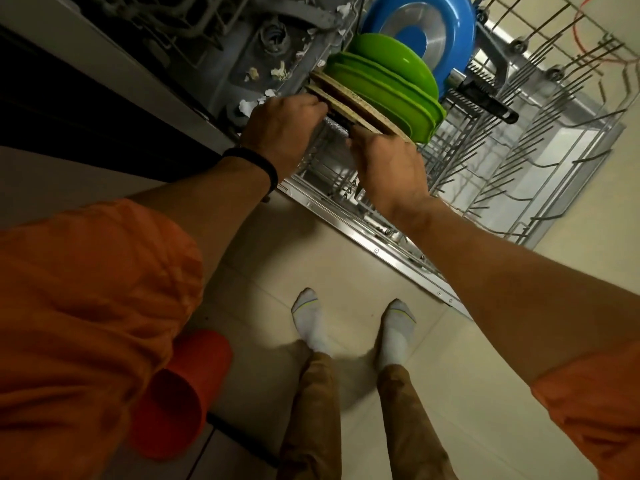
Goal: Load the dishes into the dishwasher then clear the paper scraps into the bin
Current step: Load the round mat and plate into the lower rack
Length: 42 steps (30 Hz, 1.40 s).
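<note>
Person stands at open dishwasher, grey wire lower rack [554, 133] pulled out over the door. Dishes stand on edge in a row at rack's left end. Farthest from the person is a blue round dish w/ shiny metal centre [446, 26], then a bright green bowl [384, 53], green plastic plates [391, 95] and two tan speckled round plates, all close together. Left hand [284, 129] has fingers curled over the upper-left edge of the nearest tan plate [363, 117] and is gripping it. Right hand [389, 164] is at the same plate's lower rim, fingers curled round the edge, also gripping. A grey textured item [332, 128] shows between the hands; can't ID it. White torn paper scraps [280, 71] lie scattered on the dishwasher tub floor [235, 46], left of the dishes and apart from the hands. Black wristband [258, 164] on left wrist; orange sleeves on both arms. Red plastic cup [180, 389] at lower left, partly behind the left sleeve. White-socked feet [310, 320] on beige tile floor [450, 375], just beside the door's metal edge [363, 233].
</note>
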Motion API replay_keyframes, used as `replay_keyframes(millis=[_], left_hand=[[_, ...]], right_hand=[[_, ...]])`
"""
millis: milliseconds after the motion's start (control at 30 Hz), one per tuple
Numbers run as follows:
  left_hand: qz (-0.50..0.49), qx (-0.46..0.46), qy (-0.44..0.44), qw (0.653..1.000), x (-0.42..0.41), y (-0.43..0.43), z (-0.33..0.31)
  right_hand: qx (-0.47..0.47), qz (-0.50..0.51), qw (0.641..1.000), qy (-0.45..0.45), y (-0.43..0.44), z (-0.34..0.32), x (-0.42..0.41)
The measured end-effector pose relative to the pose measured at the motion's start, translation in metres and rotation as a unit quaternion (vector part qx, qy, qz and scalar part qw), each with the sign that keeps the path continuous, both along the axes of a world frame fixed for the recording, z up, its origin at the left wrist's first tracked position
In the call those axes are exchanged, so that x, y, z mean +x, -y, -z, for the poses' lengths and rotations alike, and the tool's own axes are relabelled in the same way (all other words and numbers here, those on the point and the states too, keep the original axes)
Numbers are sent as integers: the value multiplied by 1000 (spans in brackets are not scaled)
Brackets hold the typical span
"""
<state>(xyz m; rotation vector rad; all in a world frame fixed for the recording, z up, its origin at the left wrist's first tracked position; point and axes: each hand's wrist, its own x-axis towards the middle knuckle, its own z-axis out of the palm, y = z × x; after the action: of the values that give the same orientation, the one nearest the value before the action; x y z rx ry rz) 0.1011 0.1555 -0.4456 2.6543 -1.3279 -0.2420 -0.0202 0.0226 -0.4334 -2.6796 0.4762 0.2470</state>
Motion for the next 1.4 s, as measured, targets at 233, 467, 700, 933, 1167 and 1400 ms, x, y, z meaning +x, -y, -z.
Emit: replay_keyframes(millis=[233,467,700,933,1167,1400], left_hand=[[-45,29,-3,999,-14,6,-6],[-72,26,-36,996,-57,6,-68],[-107,33,-46,993,-117,5,-200],[-175,10,-19,984,-182,-12,-355],[-248,-33,27,968,-226,-54,-438],[-356,-68,89,928,-234,-152,-473]], right_hand=[[-24,-24,999,-21,-6,-10,4],[-43,-54,995,-77,11,-71,-26],[-50,-82,994,-54,23,-207,-65],[-45,-110,993,-5,18,-358,-116],[-41,-176,981,67,-12,-442,-135],[-12,-291,951,107,-105,-482,-99]])
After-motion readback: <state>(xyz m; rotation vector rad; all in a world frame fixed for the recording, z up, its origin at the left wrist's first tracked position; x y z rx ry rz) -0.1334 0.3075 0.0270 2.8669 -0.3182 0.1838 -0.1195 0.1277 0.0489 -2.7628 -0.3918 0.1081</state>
